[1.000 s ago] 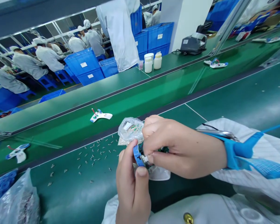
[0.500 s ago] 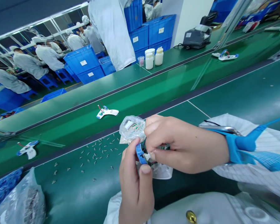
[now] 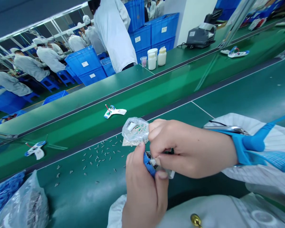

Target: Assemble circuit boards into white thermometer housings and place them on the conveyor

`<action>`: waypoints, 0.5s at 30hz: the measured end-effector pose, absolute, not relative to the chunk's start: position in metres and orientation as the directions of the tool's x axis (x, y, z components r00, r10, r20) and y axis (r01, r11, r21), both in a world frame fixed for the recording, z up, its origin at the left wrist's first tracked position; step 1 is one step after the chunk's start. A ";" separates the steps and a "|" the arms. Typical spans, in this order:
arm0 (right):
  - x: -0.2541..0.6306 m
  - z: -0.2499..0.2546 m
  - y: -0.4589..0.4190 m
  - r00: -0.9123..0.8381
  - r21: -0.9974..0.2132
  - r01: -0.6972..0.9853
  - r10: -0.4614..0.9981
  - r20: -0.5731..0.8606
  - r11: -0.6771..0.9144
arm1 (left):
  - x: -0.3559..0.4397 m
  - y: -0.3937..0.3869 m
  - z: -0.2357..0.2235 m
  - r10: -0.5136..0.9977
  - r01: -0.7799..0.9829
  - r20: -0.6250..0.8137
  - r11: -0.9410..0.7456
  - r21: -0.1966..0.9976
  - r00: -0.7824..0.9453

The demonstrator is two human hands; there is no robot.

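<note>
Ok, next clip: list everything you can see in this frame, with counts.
blue plastic part: one, blue, held between both hands
clear bag of green circuit boards: one, clear, against the right hand
metal pieces: many, silver, scattered on the green bench
white-and-blue assemblies: three, on the green conveyor
clear bag: one, bottom left corner
bottles: two, white, far bench
machine: one, dark grey, far bench
crates: at least six, blue, stacked beyond the bench
co-workers: several, white coats, far side
wrist strap: one, blue, right wrist
left hand: one, bottom centre
right hand: one, centre right
</note>
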State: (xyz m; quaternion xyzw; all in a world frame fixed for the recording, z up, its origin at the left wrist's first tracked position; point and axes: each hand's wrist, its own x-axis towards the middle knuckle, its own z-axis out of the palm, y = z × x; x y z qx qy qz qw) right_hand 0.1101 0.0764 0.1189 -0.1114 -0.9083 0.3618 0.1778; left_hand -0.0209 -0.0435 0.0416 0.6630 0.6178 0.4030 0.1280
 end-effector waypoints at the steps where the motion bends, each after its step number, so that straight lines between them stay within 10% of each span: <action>1: 0.110 0.119 0.075 -0.917 -0.694 0.083 0.327 0.228 0.716 | -0.019 -0.045 0.041 0.934 0.705 0.346 -0.187 0.684 -0.089; 15: 0.109 0.105 0.084 -0.935 -0.712 0.132 0.324 0.141 0.690 | -0.008 -0.037 0.043 0.963 0.734 0.185 0.018 0.679 -0.195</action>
